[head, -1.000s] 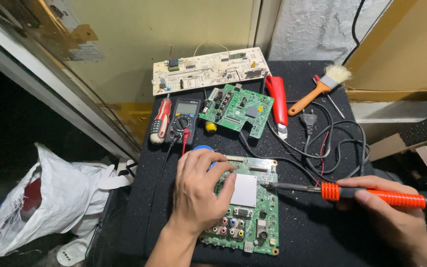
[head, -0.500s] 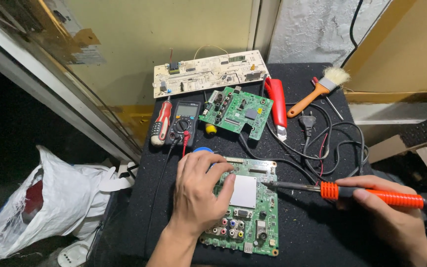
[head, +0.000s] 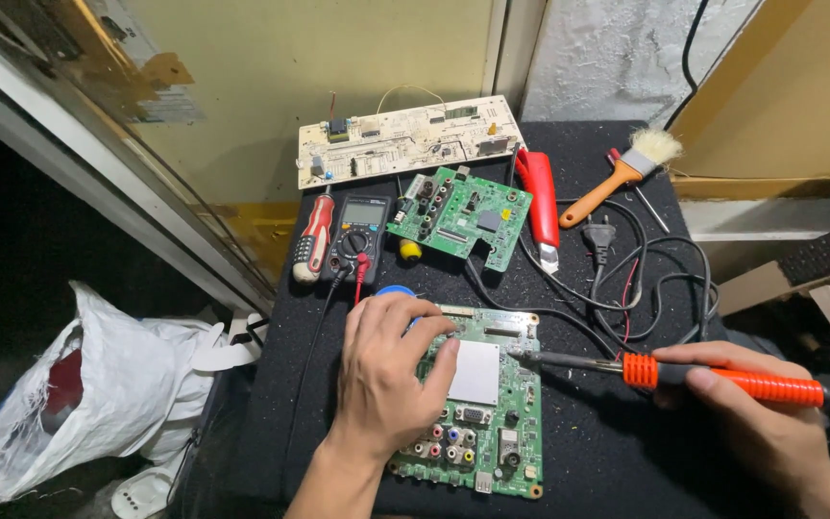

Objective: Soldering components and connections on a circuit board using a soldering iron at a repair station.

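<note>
A green circuit board (head: pixel 487 408) with a silver square plate lies on the black mat at the front. My left hand (head: pixel 386 375) rests on the board's left part, fingers curled over its edge, pressing it down. My right hand (head: pixel 761 423) is closed around an orange-handled soldering iron (head: pixel 722 380), whose metal tip points left and sits at the board's upper right edge. A small blue round object (head: pixel 396 290) peeks out just beyond my left fingers.
At the back lie a beige circuit board (head: pixel 405 144), a smaller green board (head: pixel 461 216), a black multimeter (head: pixel 357 238), a red screwdriver (head: pixel 314 235), a red utility knife (head: pixel 542 197), an orange brush (head: pixel 622 178) and tangled black cables (head: pixel 646 279). A white plastic bag (head: pixel 98 394) sits left, below the table.
</note>
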